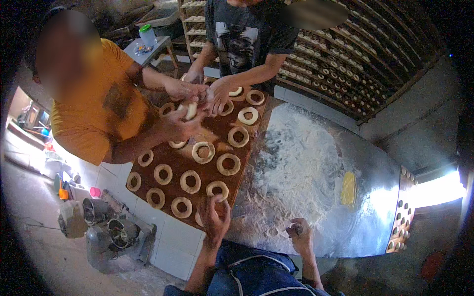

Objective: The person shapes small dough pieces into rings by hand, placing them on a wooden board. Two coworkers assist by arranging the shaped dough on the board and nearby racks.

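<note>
A brown wooden board [222,138] carries several pale dough rings, set out in rows. My left hand [216,219] is at the board's near edge, fingers apart, with its fingertips by the lower rim of a dough ring [217,190]. Another ring beside that hand is partly hidden. Over the near edge of the floured metal table is my right hand [300,236], its fingers curled in; whatever they may hold is too small to make out. Flour [296,167] lies thickly across the tabletop, and a flattened yellow piece of dough [348,188] rests on its right side.
Across the board, a person in an orange shirt [106,103] holds dough, their hands close to those of a person in a dark shirt [242,44]. Racks of shaped dough [326,69] stand behind. Another dough board [402,212] is at far right; machinery [116,232] sits low at left.
</note>
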Demonstrator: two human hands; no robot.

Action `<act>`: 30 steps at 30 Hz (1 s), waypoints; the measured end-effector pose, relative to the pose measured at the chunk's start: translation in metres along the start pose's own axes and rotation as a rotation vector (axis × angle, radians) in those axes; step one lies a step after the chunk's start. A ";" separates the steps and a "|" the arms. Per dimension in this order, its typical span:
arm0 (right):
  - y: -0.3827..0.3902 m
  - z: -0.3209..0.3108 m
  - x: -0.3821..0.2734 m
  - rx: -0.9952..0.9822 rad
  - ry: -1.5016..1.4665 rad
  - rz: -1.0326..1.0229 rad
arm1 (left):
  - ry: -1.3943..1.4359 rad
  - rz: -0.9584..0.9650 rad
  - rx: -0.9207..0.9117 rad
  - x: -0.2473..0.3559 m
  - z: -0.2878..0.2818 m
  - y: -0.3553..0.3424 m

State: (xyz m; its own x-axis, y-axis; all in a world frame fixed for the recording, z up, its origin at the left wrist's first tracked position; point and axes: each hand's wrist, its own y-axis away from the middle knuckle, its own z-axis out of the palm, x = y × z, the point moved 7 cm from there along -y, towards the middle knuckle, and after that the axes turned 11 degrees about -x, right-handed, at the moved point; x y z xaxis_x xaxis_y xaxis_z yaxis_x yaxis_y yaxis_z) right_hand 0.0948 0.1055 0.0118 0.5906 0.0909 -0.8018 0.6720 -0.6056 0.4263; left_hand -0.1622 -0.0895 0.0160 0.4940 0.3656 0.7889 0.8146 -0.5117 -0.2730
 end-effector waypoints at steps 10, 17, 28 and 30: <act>0.045 -0.086 0.070 0.134 0.036 -0.113 | -0.020 -0.008 -0.157 0.090 0.031 0.091; 0.068 -0.116 0.100 0.150 -0.005 -0.174 | -0.052 0.209 -0.306 0.199 0.097 0.143; 0.042 -0.111 0.107 -0.076 -1.073 -0.423 | 0.465 0.613 -0.676 0.317 0.217 0.169; 0.041 -0.110 0.085 -0.311 -1.133 -0.423 | 0.423 0.746 -0.694 0.323 0.247 0.163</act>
State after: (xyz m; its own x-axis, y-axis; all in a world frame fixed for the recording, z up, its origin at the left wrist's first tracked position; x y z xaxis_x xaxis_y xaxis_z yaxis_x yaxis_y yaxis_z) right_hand 0.2213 0.1756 0.0072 -0.3102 -0.5924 -0.7435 0.8837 -0.4681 0.0043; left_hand 0.2058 0.1375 0.0904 0.5385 -0.4444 0.7159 -0.0578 -0.8671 -0.4948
